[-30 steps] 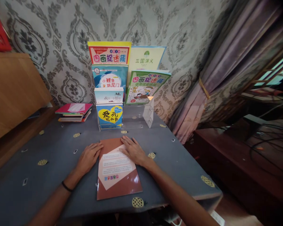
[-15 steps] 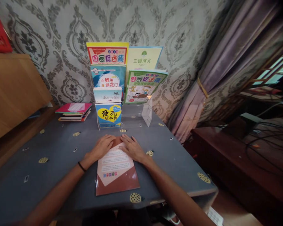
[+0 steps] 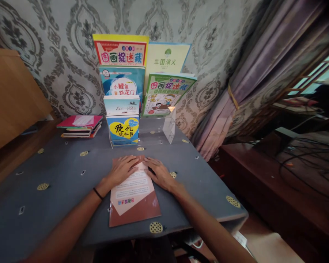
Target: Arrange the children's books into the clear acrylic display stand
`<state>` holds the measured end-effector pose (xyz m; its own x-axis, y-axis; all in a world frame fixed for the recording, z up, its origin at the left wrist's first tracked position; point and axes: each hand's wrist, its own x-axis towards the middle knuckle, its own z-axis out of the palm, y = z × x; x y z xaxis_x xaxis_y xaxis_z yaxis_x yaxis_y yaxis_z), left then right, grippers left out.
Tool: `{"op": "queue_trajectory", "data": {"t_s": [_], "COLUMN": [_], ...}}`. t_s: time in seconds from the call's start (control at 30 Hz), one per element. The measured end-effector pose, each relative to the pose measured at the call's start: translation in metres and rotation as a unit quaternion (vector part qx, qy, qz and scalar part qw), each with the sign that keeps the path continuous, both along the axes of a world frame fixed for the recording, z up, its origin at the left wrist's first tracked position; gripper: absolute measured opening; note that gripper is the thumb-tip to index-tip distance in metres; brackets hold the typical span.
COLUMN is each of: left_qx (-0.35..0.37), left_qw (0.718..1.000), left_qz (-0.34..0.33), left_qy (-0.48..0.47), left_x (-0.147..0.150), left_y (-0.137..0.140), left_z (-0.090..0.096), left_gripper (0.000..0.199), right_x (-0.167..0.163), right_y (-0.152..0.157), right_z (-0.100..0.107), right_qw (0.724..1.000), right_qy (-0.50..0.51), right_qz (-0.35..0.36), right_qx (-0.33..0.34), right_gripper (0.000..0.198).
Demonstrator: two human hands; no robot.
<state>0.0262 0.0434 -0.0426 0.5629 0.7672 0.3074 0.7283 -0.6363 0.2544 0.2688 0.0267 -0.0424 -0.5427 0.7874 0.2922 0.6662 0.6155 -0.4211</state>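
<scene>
Spreading across the view, the blue-grey table [image 3: 203, 182] carries a clear stand [image 3: 169, 126] of books by its far edge, and a pile of books [image 3: 80, 126] near the far left corner. Down in front, the brown book [image 3: 134, 195] lies flat, midway along, toward the near edge. Left hand [image 3: 122, 170] now: open, laid over the book's far end. Right hand [image 3: 160, 174]: open too, fingertips at its far right corner, palm beside it. Smallest, a black wristband [image 3: 98, 193]. Danger? A hard forward shove could knock the stand; uneven pressure might twist the glossy book askew.
</scene>
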Motion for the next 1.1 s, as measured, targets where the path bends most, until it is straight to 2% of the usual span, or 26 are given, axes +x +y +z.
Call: {"op": "queue_trajectory", "data": {"t_s": [0.53, 0.77, 0.93, 1.1], "left_qx": [0.036, 0.033, 0.028, 0.020], "left_qw": [0.999, 0.995, 0.996, 0.996], "left_qz": [-0.011, -0.087, -0.081, -0.053], "left_qy": [0.029, 0.032, 0.021, 0.065], "left_x": [0.004, 0.008, 0.011, 0.018], "left_y": [-0.006, -0.012, -0.017, -0.026], "left_z": [0.004, 0.005, 0.006, 0.009], "left_gripper": [0.035, 0.037, 0.034, 0.039], "right_x": [0.000, 0.000, 0.001, 0.002], "right_y": [-0.011, -0.010, -0.012, -0.014], "right_z": [0.006, 0.006, 0.009, 0.012], "right_qw": [1.000, 1.000, 1.000, 0.998], "right_qy": [-0.023, -0.007, 0.014, 0.053], "right_qz": [-0.009, -0.005, -0.015, -0.036], "right_qx": [0.008, 0.017, 0.009, -0.014], "right_gripper": [0.034, 0.035, 0.037, 0.048]}}
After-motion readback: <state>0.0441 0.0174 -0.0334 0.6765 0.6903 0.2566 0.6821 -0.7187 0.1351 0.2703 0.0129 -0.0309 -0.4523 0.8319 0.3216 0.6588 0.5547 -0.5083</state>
